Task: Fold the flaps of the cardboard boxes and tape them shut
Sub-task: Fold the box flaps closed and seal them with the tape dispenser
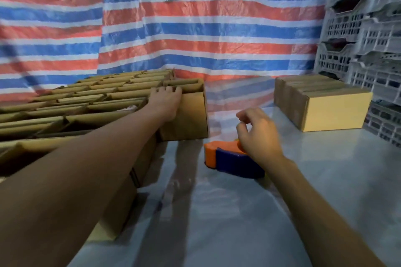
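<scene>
Bare arms and hands, nothing worn
Back from the fingers, the left hand [166, 103] and right hand [259, 131] lead into a slim left forearm [86, 169] and right forearm [314, 201], both uncovered.

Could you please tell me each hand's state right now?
Left hand: grips the top edge of the cardboard box.
Right hand: curled over the tape dispenser; grip unclear.

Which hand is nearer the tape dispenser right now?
Right. The right hand is directly over the tape dispenser, contact unclear. The left hand is farther back-left, fingers hooked over the rim of the open cardboard box.
</scene>
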